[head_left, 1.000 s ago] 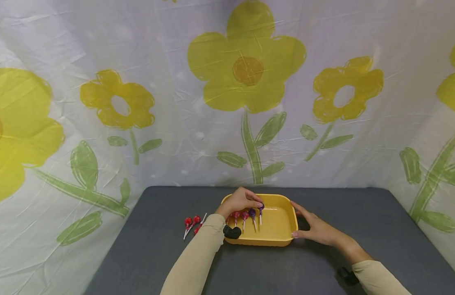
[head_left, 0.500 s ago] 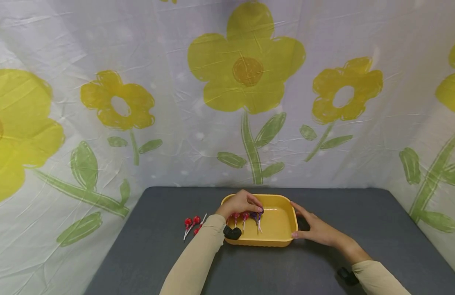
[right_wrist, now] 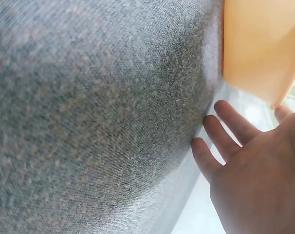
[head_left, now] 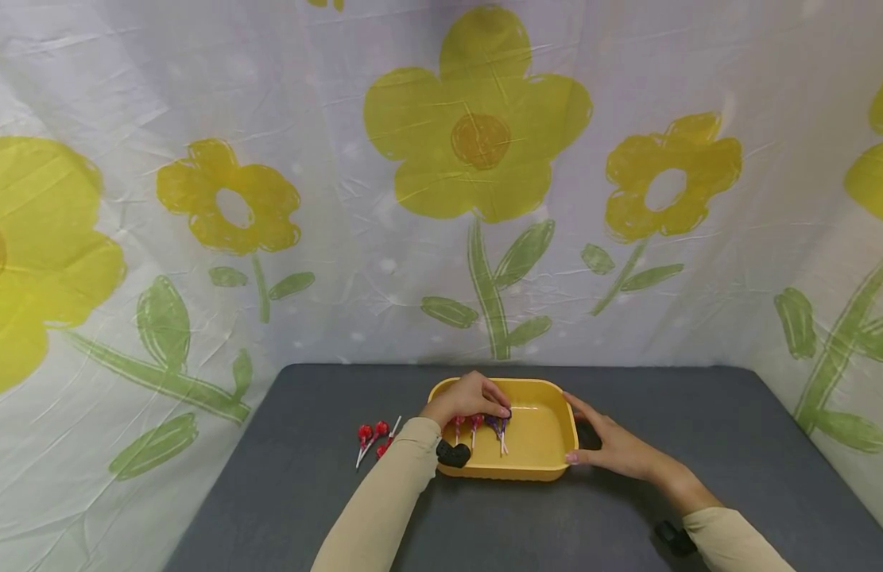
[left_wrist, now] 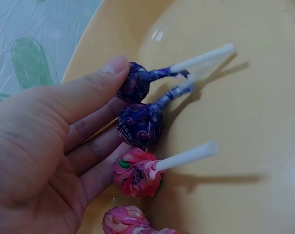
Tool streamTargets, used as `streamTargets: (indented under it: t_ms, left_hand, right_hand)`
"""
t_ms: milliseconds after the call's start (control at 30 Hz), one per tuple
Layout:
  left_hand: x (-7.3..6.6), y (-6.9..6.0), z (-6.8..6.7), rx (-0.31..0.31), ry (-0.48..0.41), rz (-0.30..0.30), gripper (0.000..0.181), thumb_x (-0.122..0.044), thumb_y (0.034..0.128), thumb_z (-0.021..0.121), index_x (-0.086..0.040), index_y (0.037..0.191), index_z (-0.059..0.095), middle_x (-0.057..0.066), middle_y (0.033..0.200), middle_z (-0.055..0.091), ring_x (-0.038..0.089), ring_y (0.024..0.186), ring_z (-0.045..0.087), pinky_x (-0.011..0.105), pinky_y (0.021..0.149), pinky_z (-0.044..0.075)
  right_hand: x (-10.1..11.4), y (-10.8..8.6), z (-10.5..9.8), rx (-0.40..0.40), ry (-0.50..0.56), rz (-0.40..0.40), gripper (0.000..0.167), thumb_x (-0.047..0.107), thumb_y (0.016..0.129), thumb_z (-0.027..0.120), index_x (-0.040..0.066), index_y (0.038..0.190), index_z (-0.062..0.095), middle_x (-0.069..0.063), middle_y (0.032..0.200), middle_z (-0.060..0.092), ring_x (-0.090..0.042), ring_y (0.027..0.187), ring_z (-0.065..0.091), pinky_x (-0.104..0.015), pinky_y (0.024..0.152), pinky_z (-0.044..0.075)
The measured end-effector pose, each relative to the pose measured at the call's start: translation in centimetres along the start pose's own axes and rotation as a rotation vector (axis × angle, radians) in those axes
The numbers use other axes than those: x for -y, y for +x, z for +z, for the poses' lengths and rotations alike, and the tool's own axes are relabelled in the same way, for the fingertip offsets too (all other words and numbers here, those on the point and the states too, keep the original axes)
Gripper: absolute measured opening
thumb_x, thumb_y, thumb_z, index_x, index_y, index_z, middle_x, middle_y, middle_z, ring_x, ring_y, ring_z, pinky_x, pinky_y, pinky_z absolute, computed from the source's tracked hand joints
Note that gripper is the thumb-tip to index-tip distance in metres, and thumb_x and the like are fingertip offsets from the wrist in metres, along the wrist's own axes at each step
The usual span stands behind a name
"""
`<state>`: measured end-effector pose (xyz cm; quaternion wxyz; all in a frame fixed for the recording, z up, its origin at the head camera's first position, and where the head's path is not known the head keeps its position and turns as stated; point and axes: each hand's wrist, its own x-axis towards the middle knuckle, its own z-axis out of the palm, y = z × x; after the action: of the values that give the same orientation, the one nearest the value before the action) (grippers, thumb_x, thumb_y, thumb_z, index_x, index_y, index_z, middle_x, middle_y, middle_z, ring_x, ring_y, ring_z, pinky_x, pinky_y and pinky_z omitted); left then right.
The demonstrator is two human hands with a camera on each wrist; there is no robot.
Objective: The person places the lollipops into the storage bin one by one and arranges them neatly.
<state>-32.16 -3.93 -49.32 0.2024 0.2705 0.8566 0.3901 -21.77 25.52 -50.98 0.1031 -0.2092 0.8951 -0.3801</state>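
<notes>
Inside a yellow tray point(head_left: 544, 441), my left hand point(head_left: 470, 395) pinches a purple-wrapped lollipop point(left_wrist: 137, 84) by its round head, thumb on top. Its white stick points away from the palm and crosses close to the stick of a second purple lollipop point(left_wrist: 140, 127), whose head sits right beside it. Below these, in the left wrist view, come a pink lollipop point(left_wrist: 138, 173) and another pink one point(left_wrist: 125, 220), partly cut off. My right hand point(head_left: 616, 446) touches the tray's right side, thumb at the near corner and fingers stretched toward the far one.
Several red lollipops point(head_left: 365, 431) lie on the dark grey table point(head_left: 291, 492) left of the tray, partly hidden by the left sleeve point(head_left: 384, 492). A flower-printed curtain point(head_left: 384, 318) hangs behind the table's far edge.
My left hand has lowered slightly, bringing the held purple lollipop against the other purple one; their sticks, apart before, now cross. The right hand and the tray have stayed put.
</notes>
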Motion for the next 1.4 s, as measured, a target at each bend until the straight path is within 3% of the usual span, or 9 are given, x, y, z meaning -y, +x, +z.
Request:
streamTargets:
  t_ms: [367, 700, 967, 1400]
  left_hand:
    - [-0.57, -0.15, 0.04, 0.011, 0.032, -0.022, 0.018, -0.018, 0.084, 0.079, -0.011, 0.1, 0.079, 0.003, 0.097, 0.079, 0.009, 0.083, 0.073, 0.02, 0.075, 0.057]
    - [-0.03, -0.03, -0.11, 0.069, -0.039, -0.008, 0.026, 0.003, 0.0836, 0.074, -0.004, 0.109, 0.075, 0.011, 0.108, 0.076, 0.021, 0.098, 0.074, 0.027, 0.084, 0.059]
    - [0.16, 0.2, -0.12, 0.102, -0.082, -0.017, 0.029, 0.006, 0.083, 0.073, -0.005, 0.11, 0.075, 0.011, 0.109, 0.076, 0.02, 0.099, 0.074, 0.027, 0.085, 0.059]
    - [-0.23, 0.18, -0.07, 0.102, -0.034, -0.007, 0.023, -0.002, 0.0876, 0.072, -0.008, 0.11, 0.075, 0.007, 0.107, 0.077, 0.017, 0.097, 0.073, 0.029, 0.088, 0.058]
  right_hand:
    - [-0.29, 0.16, 0.11, 0.009, 0.024, 0.032, 0.099, 0.039, 0.088, 0.074, 0.027, 0.161, 0.009, -0.024, 0.154, 0.039, -0.049, 0.143, 0.033, -0.074, 0.104, 0.032]
    - [-0.24, 0.04, 0.23, 0.006, 0.025, 0.031, 0.099, 0.039, 0.087, 0.075, 0.028, 0.16, 0.009, -0.024, 0.153, 0.04, -0.049, 0.143, 0.033, -0.075, 0.105, 0.03]
    - [-0.11, 0.01, 0.15, -0.001, 0.014, 0.038, 0.098, 0.04, 0.087, 0.075, 0.029, 0.16, 0.01, -0.023, 0.153, 0.04, -0.049, 0.143, 0.033, -0.075, 0.105, 0.03]
    - [-0.03, -0.02, 0.19, 0.003, 0.015, 0.051, 0.098, 0.04, 0.088, 0.074, 0.029, 0.16, 0.009, -0.023, 0.153, 0.041, -0.049, 0.143, 0.032, -0.076, 0.104, 0.03]
